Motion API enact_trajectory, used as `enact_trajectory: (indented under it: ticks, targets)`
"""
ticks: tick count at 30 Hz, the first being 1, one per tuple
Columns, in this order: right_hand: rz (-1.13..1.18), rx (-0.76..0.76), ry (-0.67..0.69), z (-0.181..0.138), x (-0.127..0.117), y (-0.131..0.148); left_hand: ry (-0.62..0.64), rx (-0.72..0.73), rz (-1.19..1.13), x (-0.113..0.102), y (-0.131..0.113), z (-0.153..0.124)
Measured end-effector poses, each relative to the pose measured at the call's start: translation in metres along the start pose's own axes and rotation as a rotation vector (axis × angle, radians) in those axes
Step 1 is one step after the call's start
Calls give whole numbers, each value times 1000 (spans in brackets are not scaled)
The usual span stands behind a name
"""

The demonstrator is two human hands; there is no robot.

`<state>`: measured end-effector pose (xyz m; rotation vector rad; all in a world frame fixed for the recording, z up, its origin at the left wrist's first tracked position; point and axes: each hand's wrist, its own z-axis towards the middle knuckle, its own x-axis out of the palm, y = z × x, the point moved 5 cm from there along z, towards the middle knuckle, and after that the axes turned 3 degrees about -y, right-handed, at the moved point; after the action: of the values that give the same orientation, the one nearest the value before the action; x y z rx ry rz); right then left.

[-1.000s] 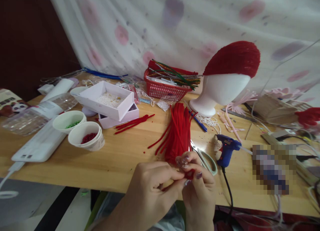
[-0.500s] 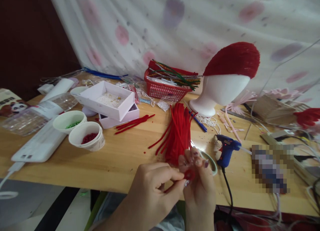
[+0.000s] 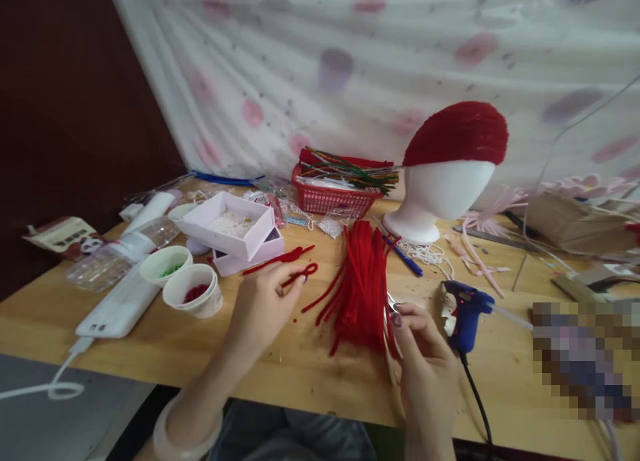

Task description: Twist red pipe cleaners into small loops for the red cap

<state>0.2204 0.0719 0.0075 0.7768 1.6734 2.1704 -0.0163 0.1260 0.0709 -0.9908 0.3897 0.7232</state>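
Grip: left hand [image 3: 263, 298] pinches a looped red chenille stem [image 3: 313, 268] above the table [image 3: 305, 374], forearm slanting inward; right hand [image 3: 427, 348], fingers curled, holds partly hidden scissors [image 3: 391, 304] beside the red chenille-stem bundle [image 3: 361, 288]

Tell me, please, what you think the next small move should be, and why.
Perhaps lay the looped red stem beside the small group of red stems: the left hand holds it just in front of them, its loop fully formed.
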Motion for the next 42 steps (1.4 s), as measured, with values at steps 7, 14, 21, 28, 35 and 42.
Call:
enact_trajectory:
  ticks: [7,14,21,28,35,42]
  targets:
    - [-539,-225,166,-7,3,-9,83,25,276,31,29,42]
    - [-547,-198,240,-11,3,-13,237,212,389,66,7,46]
    - [-237,114,355,-20,-17,-15,402,362,435,121,-18,68]
    - [247,463,325,-23,-26,-9,347,322,304,95,-11,60]
    - [389,447,222,-29,-2,-6,223,76,57,21,-8,33]
    - [80,135,383,-49,39,2,286,-348,-659,28,-24,-57]
